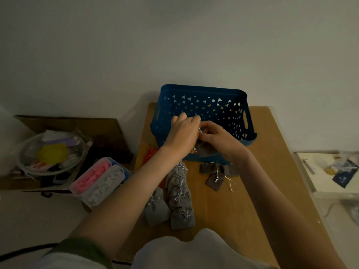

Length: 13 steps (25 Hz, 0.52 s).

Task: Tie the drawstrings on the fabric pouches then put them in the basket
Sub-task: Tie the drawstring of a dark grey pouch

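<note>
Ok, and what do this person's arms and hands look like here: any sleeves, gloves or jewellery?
The left hand and right hand are bare, with no gloves; no ring or watch shows in this dim view. The left arm is bare up to a dark green sleeve near the elbow. The right arm shows no sleeve within the frame.

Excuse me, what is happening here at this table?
A person is tying a grey pouch: the left hand and right hand both pinch its white drawstring, just in front of the blue basket. More pouches with gathered tops lie clustered on the wooden table, and a few flat ones lie nearer the basket.
</note>
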Tool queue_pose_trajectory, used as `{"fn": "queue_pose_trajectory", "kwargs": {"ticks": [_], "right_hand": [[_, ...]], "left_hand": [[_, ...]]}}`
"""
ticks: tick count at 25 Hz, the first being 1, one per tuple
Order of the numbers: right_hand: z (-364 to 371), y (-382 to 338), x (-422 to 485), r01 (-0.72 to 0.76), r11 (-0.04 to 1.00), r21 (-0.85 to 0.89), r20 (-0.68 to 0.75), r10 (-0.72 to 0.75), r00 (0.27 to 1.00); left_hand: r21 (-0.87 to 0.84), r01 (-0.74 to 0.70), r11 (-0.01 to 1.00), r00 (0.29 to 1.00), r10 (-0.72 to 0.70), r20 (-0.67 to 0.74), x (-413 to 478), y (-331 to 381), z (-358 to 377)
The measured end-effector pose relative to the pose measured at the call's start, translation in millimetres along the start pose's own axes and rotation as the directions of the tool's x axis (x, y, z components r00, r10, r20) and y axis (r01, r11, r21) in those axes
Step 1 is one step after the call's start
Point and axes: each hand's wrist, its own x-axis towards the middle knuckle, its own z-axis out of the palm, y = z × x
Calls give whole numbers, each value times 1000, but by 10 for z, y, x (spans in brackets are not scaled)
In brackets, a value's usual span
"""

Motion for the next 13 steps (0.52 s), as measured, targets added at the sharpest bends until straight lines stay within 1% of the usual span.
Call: {"fn": "queue_pose_trajectory", "kwargs": {"ticks": [1, 3, 5, 6, 9, 10, 11, 12, 13], "right_hand": [[-22, 5, 7, -1, 1000, 25, 20, 0, 1000], [-70, 33, 3, -2, 983, 184, 86, -14, 996], [-91, 58, -8, -25, 939, 342, 98, -9, 995], [-89, 60, -3, -20, 933, 360, 82, -10, 997], [-74, 70, 39, -4, 947, 320, 58, -16, 998], [-67, 74, 50, -5, 951, 309, 39, -8, 999], [-62, 77, 57, -8, 957, 291, 8, 6, 1000], [-49, 69, 53, -15, 965, 263, -33, 25, 999], [-33, 66, 46, -25, 973, 228, -91, 47, 995]], "left_hand": [[23, -37, 999, 997, 38, -64, -15, 10, 18], [7, -117, 993, 969, 116, -219, -38, -31, 54], [-16, -170, 985, 944, 158, -290, -42, -76, 45], [-22, -186, 982, 937, 171, -303, -52, -83, 39], [-32, -199, 979, 936, 181, -301, -83, -92, 39], [-72, -195, 978, 944, 167, -285, -99, -87, 48], [-189, -170, 967, 964, 124, -233, -108, -80, 32], [-356, -94, 930, 987, 40, -156, -109, -74, -6], [-500, 14, 866, 998, -44, -48, -101, -85, -26]]}}
